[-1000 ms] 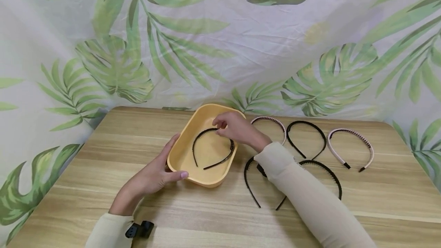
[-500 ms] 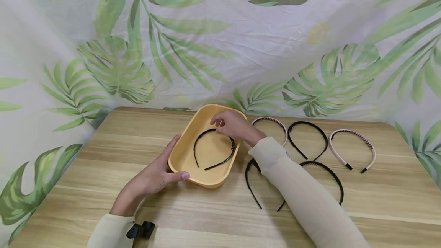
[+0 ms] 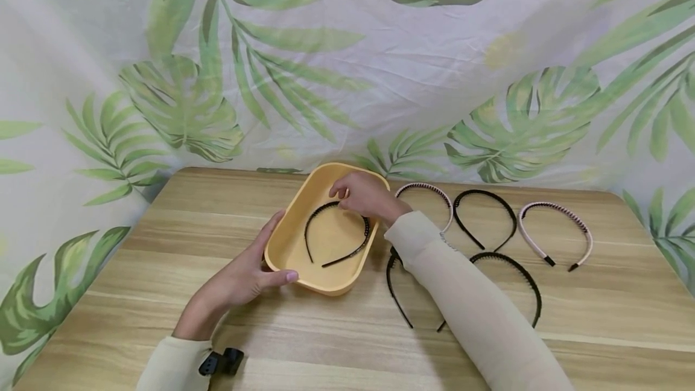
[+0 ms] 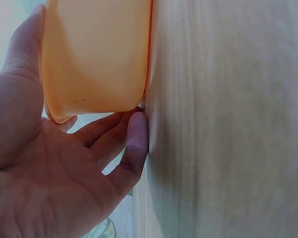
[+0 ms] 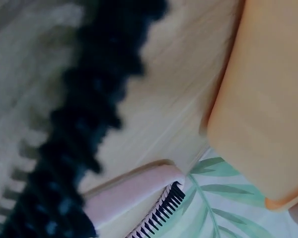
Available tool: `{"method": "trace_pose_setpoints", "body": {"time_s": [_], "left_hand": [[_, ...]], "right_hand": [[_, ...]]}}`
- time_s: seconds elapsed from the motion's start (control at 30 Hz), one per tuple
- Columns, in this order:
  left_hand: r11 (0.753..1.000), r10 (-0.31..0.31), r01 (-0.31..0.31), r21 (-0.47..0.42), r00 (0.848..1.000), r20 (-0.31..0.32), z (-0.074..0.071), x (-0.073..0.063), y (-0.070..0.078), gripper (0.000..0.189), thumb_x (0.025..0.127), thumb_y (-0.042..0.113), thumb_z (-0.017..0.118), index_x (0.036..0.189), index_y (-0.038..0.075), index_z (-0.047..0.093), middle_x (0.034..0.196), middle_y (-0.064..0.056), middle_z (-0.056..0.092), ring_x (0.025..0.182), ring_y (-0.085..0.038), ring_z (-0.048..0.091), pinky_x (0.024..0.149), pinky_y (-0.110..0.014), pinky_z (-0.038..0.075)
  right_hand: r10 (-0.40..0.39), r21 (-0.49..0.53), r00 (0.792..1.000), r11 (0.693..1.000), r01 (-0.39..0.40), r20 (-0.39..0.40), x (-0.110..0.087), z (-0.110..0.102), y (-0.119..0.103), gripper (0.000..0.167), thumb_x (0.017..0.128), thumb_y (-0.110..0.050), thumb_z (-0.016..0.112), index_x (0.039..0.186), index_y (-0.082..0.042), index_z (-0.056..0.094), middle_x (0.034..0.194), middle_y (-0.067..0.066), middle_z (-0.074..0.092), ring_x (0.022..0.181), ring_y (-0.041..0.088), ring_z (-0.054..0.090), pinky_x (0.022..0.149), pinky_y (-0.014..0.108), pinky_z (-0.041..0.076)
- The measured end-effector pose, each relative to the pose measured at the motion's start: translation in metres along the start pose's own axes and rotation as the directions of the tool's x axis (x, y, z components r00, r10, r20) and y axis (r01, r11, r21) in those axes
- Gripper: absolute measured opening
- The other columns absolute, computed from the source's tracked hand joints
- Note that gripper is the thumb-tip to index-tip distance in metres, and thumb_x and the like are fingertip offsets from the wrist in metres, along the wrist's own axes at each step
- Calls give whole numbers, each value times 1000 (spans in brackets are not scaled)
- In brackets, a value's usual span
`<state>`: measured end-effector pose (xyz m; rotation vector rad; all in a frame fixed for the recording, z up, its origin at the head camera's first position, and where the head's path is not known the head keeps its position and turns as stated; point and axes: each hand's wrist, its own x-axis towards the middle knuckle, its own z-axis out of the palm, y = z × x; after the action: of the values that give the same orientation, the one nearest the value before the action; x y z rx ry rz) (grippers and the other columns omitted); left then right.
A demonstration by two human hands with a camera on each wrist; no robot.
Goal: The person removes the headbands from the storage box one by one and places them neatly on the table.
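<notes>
My left hand (image 3: pixel 244 276) grips a yellow plastic box (image 3: pixel 273 240) at its near left corner, with the thumb over the rim and the other fingers along the outer wall. The left wrist view shows the fingers low against the box's outside (image 4: pixel 99 54), close to the tabletop. Inside the box lies a thin black toothed headband (image 3: pixel 306 237), its open ends toward me. My right hand (image 3: pixel 365 195) reaches in over the right rim, fingers curled, thumb at the headband's top. Whether it pinches the band is hidden.
Right of the box, pink headbands (image 3: pixel 583 231) and black headbands (image 3: pixel 513 216) lie on the wooden table (image 3: pixel 163 240). My right sleeve (image 3: pixel 461 288) covers parts of some. A toothed black band (image 5: pixel 89 99) looms blurred in the right wrist view. A leaf-print cloth (image 3: pixel 412 77) hangs behind.
My right hand and forearm have shifted slightly left over the box, with the fingers a little farther in. The left hand, box and headbands stay in place.
</notes>
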<state>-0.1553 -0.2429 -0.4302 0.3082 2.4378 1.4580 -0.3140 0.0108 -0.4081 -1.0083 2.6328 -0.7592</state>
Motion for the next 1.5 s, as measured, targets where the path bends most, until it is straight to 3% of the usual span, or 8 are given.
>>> {"method": "trace_pose_setpoints", "body": {"time_s": [0.23, 0.53, 0.77, 1.17, 1.33, 1.5], "left_hand": [[999, 8, -7, -49, 1000, 18, 0, -1, -1, 117, 91, 22, 83, 170, 29, -3, 169, -30, 21, 129, -37, 58, 93, -20, 51], [999, 22, -22, -25, 1000, 6, 0, -2, -1, 115, 92, 21, 82, 170, 23, -2, 168, -30, 23, 130, -37, 57, 94, -20, 50], [999, 34, -33, -11, 999, 7, -1, -1, 0, 115, 93, 22, 82, 170, 23, -3, 169, -29, 23, 131, -38, 57, 96, -22, 50], [999, 43, -43, -9, 999, 4, -1, -2, -3, 115, 93, 21, 82, 170, 22, -3, 170, -28, 20, 134, -40, 55, 97, -20, 48], [999, 42, -42, -6, 999, 9, 0, -1, -3, 115, 93, 22, 82, 170, 22, -3, 171, -27, 18, 137, -40, 53, 98, -19, 47], [999, 33, -33, 4, 999, 13, 1, 0, -2, 115, 93, 24, 82, 170, 23, -4, 171, -26, 18, 137, -39, 53, 98, -18, 46]], "right_hand": [[-2, 6, 1000, 1000, 2, -19, 0, 3, 0, 29, 94, 1, 68, 120, -5, 78, 113, 13, 77, 107, 26, 70, 93, 38, 55], [-30, -125, 999, 992, 28, -13, 3, 5, 0, 31, 94, 1, 66, 121, -6, 78, 110, 9, 78, 105, 22, 70, 96, 35, 55], [-10, -97, 1000, 995, 10, 9, 3, 5, 0, 35, 95, 3, 65, 127, -5, 75, 117, 11, 77, 110, 23, 69, 99, 36, 54], [2, -117, 999, 993, 3, 42, 3, 2, -3, 40, 94, 5, 62, 129, -8, 75, 117, 10, 76, 106, 22, 65, 98, 36, 53], [6, -113, 999, 994, 0, 52, 1, 2, -2, 44, 92, 8, 59, 129, -8, 75, 114, 9, 77, 101, 20, 63, 93, 33, 52], [10, -124, 999, 992, -4, 51, 0, 3, 1, 48, 90, 11, 55, 128, -10, 76, 96, 8, 75, 89, 18, 56, 80, 27, 45]]}}
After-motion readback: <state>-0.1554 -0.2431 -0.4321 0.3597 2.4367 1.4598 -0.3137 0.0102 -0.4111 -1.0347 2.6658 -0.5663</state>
